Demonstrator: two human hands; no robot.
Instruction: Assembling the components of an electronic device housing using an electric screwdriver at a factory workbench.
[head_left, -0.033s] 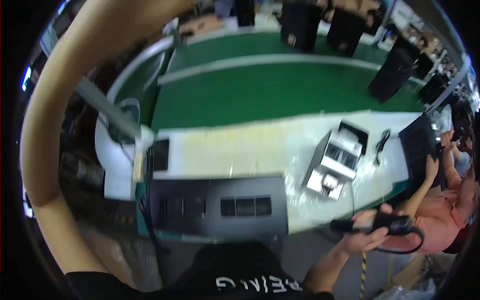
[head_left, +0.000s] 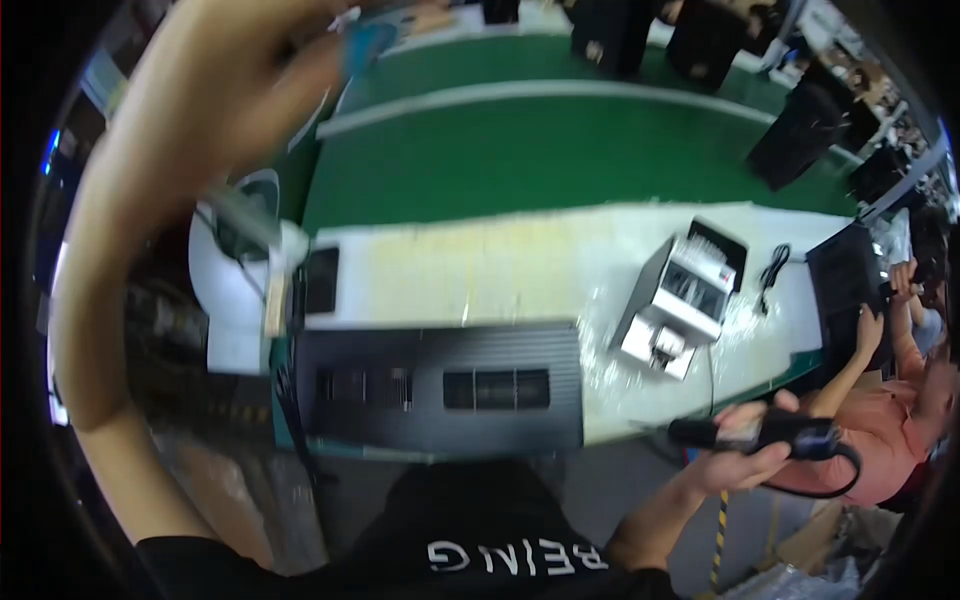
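- Nearest, at upper left, the person's bare left hand point(head_left: 235, 110) is raised, blurred by motion; a blue object point(head_left: 368, 48) shows by its fingers, and I cannot tell whether they are clamped on it or apart.
- At lower right, the right hand point(head_left: 740, 458) has its fingers closed around a black handheld tool point(head_left: 800, 436), held off the bench, its narrow end pointing left and a cable looping behind.
- Just in front of the person's torso, a black panel point(head_left: 415, 428) with two barred openings lies along the bench's near edge, touched by neither hand.
- The step seems to be a reach with the left hand while the right keeps the tool ready; bringing it to the panel would call for a leftward swing and a steady tip.
- Beyond the panel, the pale worktop point(head_left: 500, 280) bears an open grey-and-white box point(head_left: 640, 310) and a coiled black cord point(head_left: 773, 268).
- Farthest, dark cases point(head_left: 607, 38) stand on a green surface point(head_left: 480, 160).
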